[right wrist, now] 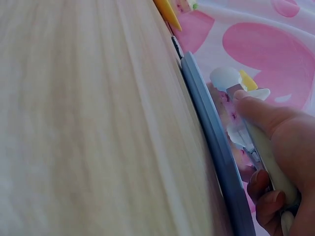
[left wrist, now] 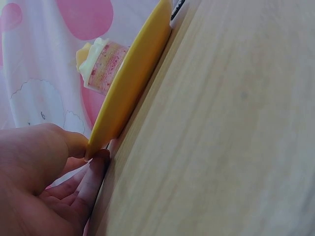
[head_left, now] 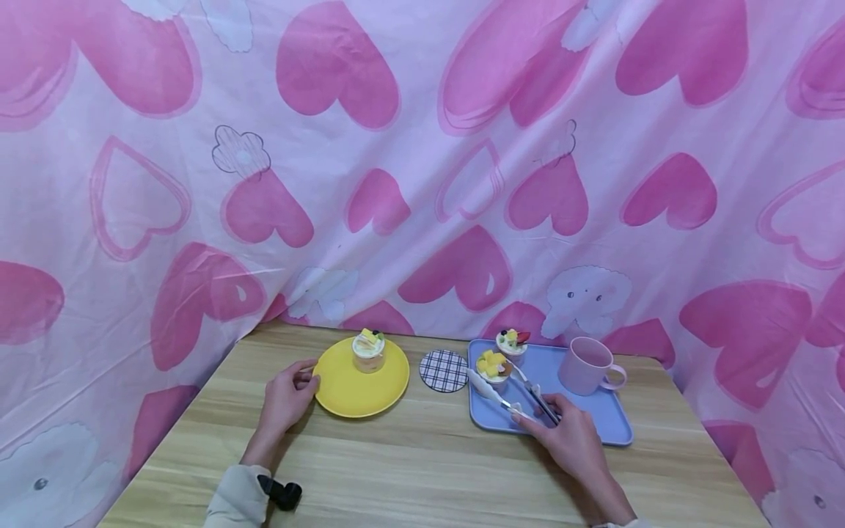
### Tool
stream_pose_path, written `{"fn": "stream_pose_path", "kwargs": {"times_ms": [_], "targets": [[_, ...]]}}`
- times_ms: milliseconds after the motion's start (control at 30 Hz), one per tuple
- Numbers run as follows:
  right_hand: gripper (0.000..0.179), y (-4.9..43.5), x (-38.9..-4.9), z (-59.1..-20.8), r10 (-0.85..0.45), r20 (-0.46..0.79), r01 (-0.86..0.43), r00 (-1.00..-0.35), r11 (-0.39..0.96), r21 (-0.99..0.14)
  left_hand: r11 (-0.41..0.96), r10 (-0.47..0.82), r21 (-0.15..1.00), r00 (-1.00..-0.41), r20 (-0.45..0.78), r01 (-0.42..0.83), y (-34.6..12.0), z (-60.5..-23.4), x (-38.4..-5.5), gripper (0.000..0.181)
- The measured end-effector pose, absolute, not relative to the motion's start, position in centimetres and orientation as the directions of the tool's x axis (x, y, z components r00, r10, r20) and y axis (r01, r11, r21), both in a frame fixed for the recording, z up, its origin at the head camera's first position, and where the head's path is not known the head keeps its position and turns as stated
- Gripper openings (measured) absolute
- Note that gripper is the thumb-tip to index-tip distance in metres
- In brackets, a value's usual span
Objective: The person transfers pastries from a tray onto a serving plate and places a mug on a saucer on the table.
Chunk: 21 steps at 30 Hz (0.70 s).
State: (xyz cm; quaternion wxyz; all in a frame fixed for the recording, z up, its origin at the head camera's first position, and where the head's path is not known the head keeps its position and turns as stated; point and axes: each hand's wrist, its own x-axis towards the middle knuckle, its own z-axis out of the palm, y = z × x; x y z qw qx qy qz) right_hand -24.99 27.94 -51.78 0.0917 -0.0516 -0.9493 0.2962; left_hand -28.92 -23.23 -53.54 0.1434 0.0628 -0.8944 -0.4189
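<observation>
My left hand [head_left: 288, 396] pinches the near left rim of a yellow plate [head_left: 356, 400], thumb on top and a finger beneath the edge, as the left wrist view shows. On that plate stands a small dessert cup [head_left: 368, 352] with cream and yellow fruit. My right hand [head_left: 573, 438] grips a pair of tongs [head_left: 488, 387] with white tips. The spread tips lie either side of a dessert cup topped with yellow fruit cubes [head_left: 491, 363], on a blue tray [head_left: 604, 419]. Just behind it stands another dessert cup with red fruit [head_left: 513, 342].
A pink mug [head_left: 585, 367] stands on the tray's right part, its handle pointing right. Between plate and tray lies a round checked coaster [head_left: 444, 370]. A pink heart-print curtain [head_left: 409, 183] hangs behind the wooden table [head_left: 396, 469].
</observation>
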Motion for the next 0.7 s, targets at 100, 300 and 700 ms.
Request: {"fn": "stream_pose_path", "kwargs": {"times_ms": [100,300,700], "targets": [[0.094,27.96,-25.04,-51.82,0.155,0.131,0.055,-0.979,0.824,-0.564,0.633,-0.234,0.774,-0.950,0.205,0.011,-23.16,-53.54,-28.93,0.036],[0.096,28.03,-25.14,-51.93,0.159,0.107,0.073,-0.981,0.825,-0.560,0.644,-0.229,0.765,-0.951,0.207,0.011,-23.19,-53.60,-28.92,0.035],[0.097,28.25,-25.12,-51.96,0.148,0.093,0.075,-0.985,0.836,-0.544,0.649,-0.229,0.761,-0.956,0.181,-0.011,-23.26,-53.63,-29.05,0.038]]}}
